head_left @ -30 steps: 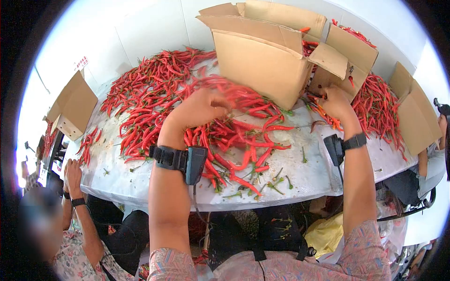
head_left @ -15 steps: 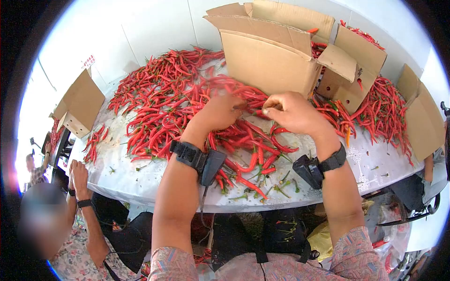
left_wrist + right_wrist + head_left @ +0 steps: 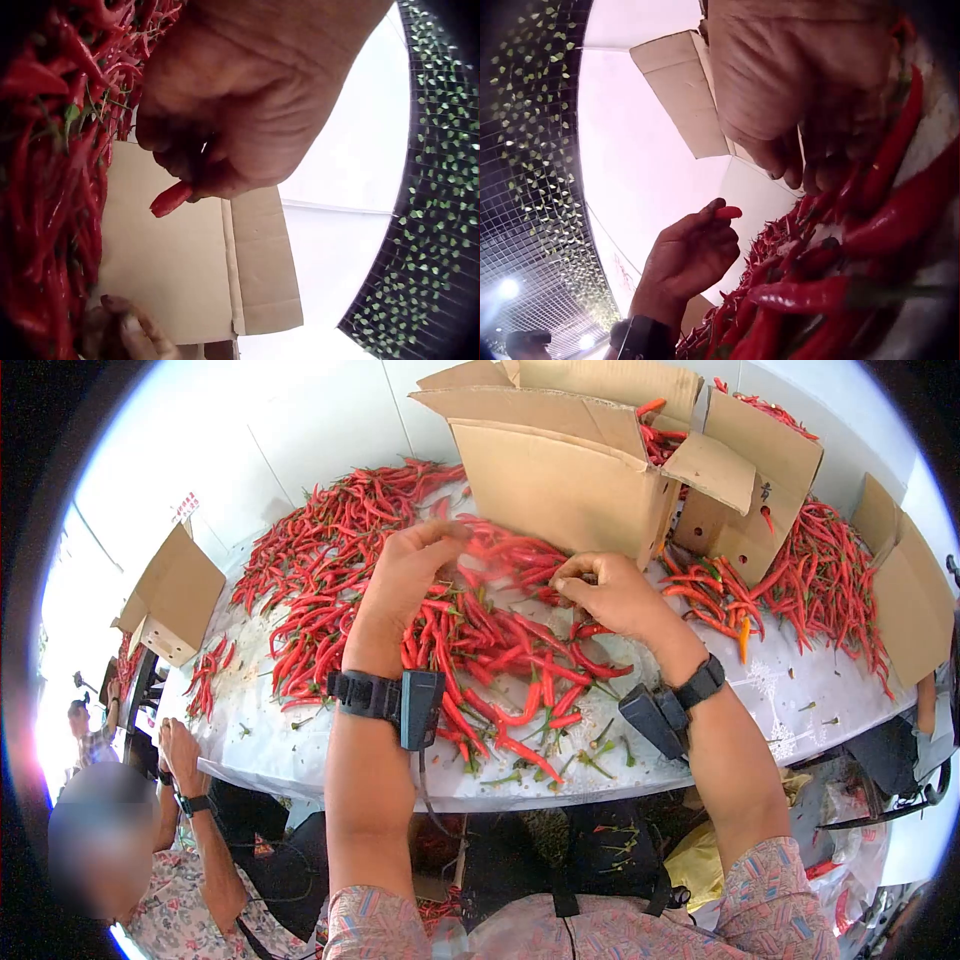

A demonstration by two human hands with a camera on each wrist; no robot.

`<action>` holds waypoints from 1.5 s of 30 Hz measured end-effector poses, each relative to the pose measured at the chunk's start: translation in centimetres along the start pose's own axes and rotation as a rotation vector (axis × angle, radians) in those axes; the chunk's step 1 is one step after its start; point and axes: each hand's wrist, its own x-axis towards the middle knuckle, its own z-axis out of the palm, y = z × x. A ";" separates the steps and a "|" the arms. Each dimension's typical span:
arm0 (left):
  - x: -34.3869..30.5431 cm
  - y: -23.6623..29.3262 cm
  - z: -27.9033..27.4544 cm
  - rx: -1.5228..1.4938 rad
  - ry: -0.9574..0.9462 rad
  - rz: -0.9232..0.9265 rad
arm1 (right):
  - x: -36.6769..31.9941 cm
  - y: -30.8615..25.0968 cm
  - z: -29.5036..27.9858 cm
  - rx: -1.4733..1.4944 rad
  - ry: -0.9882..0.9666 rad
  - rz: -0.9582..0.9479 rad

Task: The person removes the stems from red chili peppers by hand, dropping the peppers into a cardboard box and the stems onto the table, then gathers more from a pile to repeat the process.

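My left hand (image 3: pixel 415 570) is raised over the heap of red chili peppers (image 3: pixel 470 635) on the table. In the left wrist view its thumb and finger pinch a red chili pepper (image 3: pixel 171 199), most of it hidden by the hand. The same pepper (image 3: pixel 728 213) sticks out from the fingertips in the right wrist view. To the right, in front of the large cardboard box, my right hand (image 3: pixel 620 595) hangs low over the peppers. Its fingers are loosely bent, with a gap between thumb and forefinger, and no pepper shows in them.
The large cardboard box (image 3: pixel 560 485) stands at the back, with a smaller carton (image 3: pixel 745 490) beside it. Orange-red peppers (image 3: pixel 700 600) lie before them; more red peppers (image 3: pixel 825 580) are piled right. Loose green stems (image 3: pixel 595 760) litter the front. Another person (image 3: pixel 185 860) sits left.
My right hand went from the orange-red peppers by the carton leftward to the red heap. My left hand moved toward it, then back up and left, now with a pepper showing.
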 end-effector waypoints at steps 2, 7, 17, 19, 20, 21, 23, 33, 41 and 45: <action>-0.1 0.1 0.0 0.002 -0.007 -0.022 | -0.1 -0.1 0.1 -0.006 -0.007 -0.006; -0.6 1.2 -0.2 0.052 0.018 -0.058 | -0.4 -0.9 0.3 -0.022 -0.005 -0.023; -8.9 6.3 -3.2 0.249 0.030 0.077 | 1.5 3.5 -0.3 -0.094 -0.022 -0.057; -13.3 7.4 -3.9 0.563 0.005 0.141 | 1.7 4.2 0.0 -0.042 -0.035 -0.109; -15.5 7.7 -4.1 0.575 -0.043 0.022 | 1.3 3.2 -0.4 -0.031 -0.072 -0.035; -17.6 7.8 -4.3 0.583 -0.089 -0.090 | 1.1 2.5 -0.5 -0.025 -0.104 0.035; -21.0 6.7 -4.8 0.541 -0.130 -0.329 | 0.9 2.5 -0.4 -0.027 -0.111 0.041; -19.8 8.4 -4.5 0.660 -0.166 -0.319 | 0.2 1.1 0.0 -0.088 -0.026 -0.029; -3.5 5.2 -0.9 0.947 -0.351 0.324 | 0.1 0.4 -0.2 -0.127 -0.041 0.029; 0.7 2.7 0.6 0.950 -0.500 0.144 | 0.0 0.3 -0.2 -0.053 -0.059 0.052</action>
